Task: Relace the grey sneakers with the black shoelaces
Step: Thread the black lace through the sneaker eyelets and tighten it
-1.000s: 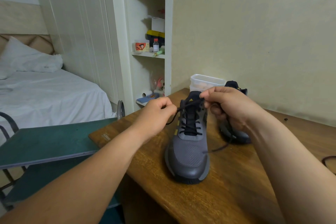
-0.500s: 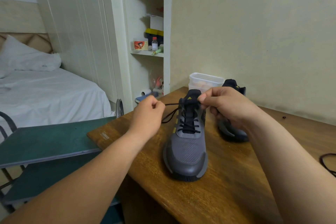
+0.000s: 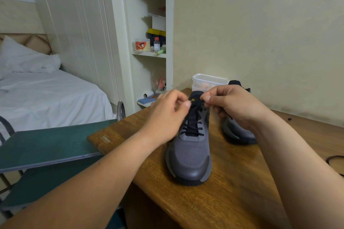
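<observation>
The nearer grey sneaker (image 3: 189, 156) stands in the middle of the frame on the wooden table (image 3: 223, 201), its toe pointing to the camera. The black shoelace (image 3: 193, 128) is already crossed through most of its eyelets, up to near the tongue. The second sneaker (image 3: 239, 133) stands just behind it to the right, partly hidden by the right hand (image 3: 232, 106); whether that one is laced I cannot tell. Both hands meet at the top of the tongue, a little above the centre of the frame. The right hand has its fingers curled, with thumb and forefinger pressed together on what seems to be one end of the lace. The left hand (image 3: 167, 115) is a little blurred; its fingers are also curled and the thumb tip meets the forefinger, so it appears to pinch the other end, though the lace inside this grip is hardly visible. A clear plastic container (image 3: 208, 80) stands behind the shoes against the wall, and a dark cord (image 3: 333, 160) lies at the right edge of the frame. I judge that the step in hand is the last eyelets of this first shoe. The next move probably calls for bringing a lace tip exactly to an upper hole, pushing it through, and pulling both ends evenly so that the crossings stay flat.
</observation>
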Motion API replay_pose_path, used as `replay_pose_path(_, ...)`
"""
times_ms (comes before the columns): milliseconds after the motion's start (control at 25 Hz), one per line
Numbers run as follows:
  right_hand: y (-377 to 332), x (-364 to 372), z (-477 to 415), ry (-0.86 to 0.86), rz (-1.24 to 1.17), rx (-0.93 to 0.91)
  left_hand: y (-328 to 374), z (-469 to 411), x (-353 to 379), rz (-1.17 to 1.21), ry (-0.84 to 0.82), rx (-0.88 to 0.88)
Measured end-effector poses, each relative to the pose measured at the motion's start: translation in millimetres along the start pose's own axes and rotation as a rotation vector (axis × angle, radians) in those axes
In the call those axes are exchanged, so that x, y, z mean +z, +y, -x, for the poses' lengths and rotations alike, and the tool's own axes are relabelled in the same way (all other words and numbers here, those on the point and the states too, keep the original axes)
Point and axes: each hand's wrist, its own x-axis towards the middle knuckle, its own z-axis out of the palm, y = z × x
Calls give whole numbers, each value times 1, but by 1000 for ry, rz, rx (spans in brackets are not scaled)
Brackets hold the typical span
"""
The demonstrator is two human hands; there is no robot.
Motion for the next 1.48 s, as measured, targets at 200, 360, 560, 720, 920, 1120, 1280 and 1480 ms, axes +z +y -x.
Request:
replay_pose_path(200,-4,7,3,-48,-16,-33,11,-7,1,59,-44,-31)
replay_pose_path(360,-1,-2,-1,57,-25,-20,10,-5,-6,-1,-54,-52)
replay_pose_path(560,-7,12,0,10,-168,-67,21,-20,0,102,-138,-18)
replay_pose_path(720,6,7,-7,172,-120,-15,16,-33,-3,28,-19,-43)
replay_pose_path(920,21,15,-6,123,176,-9,11,-47,10,-132,-149,-30)
replay_pose_path(1120,26,9,-10,120,-29,44,5,-47,13,-190,-152,31)
replay_pose_path(1280,32,7,-11,105,-56,61,4,-50,13,-302,-173,101)
replay_pose_path(1480,30,7,-8,95,-73,64,6,-53,13,-338,-204,126)
